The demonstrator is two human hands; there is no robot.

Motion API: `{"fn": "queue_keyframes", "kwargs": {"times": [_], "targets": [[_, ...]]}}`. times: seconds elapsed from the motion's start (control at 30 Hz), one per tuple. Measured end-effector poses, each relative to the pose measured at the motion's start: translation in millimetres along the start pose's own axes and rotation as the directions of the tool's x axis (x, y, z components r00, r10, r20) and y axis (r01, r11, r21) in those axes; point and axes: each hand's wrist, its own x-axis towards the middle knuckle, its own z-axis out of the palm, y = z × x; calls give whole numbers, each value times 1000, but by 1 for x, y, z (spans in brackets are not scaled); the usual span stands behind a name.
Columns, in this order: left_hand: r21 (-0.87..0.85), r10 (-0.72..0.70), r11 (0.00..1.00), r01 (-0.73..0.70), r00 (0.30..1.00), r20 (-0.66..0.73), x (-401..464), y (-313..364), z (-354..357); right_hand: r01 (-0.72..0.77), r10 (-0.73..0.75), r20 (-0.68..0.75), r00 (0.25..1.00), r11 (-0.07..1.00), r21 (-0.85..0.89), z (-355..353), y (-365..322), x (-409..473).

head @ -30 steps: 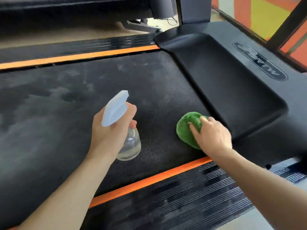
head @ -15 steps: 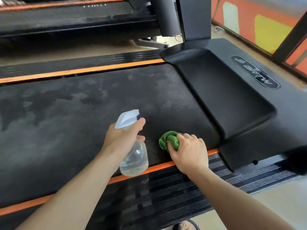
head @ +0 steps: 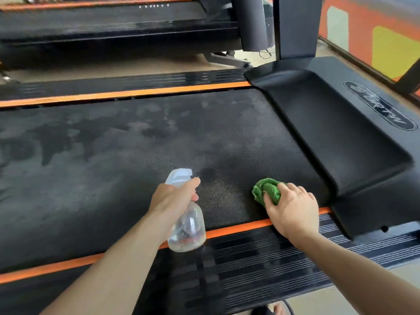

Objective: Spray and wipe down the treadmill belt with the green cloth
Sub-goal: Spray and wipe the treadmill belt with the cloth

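Treadmill belt (head: 113, 178): black textured surface across the middle of the view, mottled with pale and darker patches; more of its far side shows than half a second ago.
Green cloth (head: 267, 190): bunched on the belt near the orange stripe (head: 238, 229), just short of the motor cover (head: 341, 137). It sits farther from the bottle than half a second ago.
Right hand (head: 293, 209): fingers closed over the cloth and pressing it to the belt, heel of the hand above the orange stripe. It has slid along the belt toward the motor cover.
Left hand (head: 175, 196): wrapped round the neck of the spray bottle (head: 187, 226), one finger curled at the trigger; the grip is unchanged.
Spray bottle: clear, held off the belt, nozzle aimed across the belt, base hanging over the orange stripe as before.
Side rail (head: 261, 258): ribbed black strip on the near side of the orange stripe.
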Motion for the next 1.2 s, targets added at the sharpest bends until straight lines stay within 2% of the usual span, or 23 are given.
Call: {"fn": "queue_keyframes", "kwargs": {"times": [0.33, 0.47, 0.67, 0.93, 1.1, 1.2], "targets": [[-22, -12, 1000, 9, 995, -104, -11, 5, -8, -7, 7, 27, 1000, 1000, 6, -4, -1, 0], [41, -29, 998, 38, 981, -194, -22, -16, -38, 0, 0, 19, 1000, 1000, 3, -5, -1, 0], [-7, -43, 999, 43, 956, -291, -40, -35, -88, -10, 10, 24, 1000, 1000, 4, -5, -2, -1], [-26, -3, 1000, 0, 990, -141, -50, -22, -62, -5, 5, 14, 1000, 1000, 1, -6, -2, -1], [4, 28, 1000, -28, 999, 20, -60, -13, -21, -12, 12, 26, 1000, 1000, -8, -5, -1, 0], [17, 38, 999, -38, 999, 20, -63, -11, -6, -13, 13, 32, 999, 1000, -2, -5, -1, -1]]}}
